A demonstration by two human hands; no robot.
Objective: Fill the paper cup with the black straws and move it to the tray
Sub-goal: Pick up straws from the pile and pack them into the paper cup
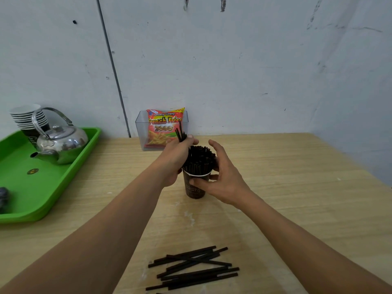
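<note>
Brown paper cup (195, 186) stands upright mid-table, packed with thin black straws (199, 159); your right hand (222, 177) grips its wall, your left hand (176, 158) clutches a few straws (181, 132) beside it. Roughly a dozen loose straws (193, 268) lie nearer you. One green plastic tray (19, 187) sits left, carrying one shiny metal kettle (61, 143).
</note>
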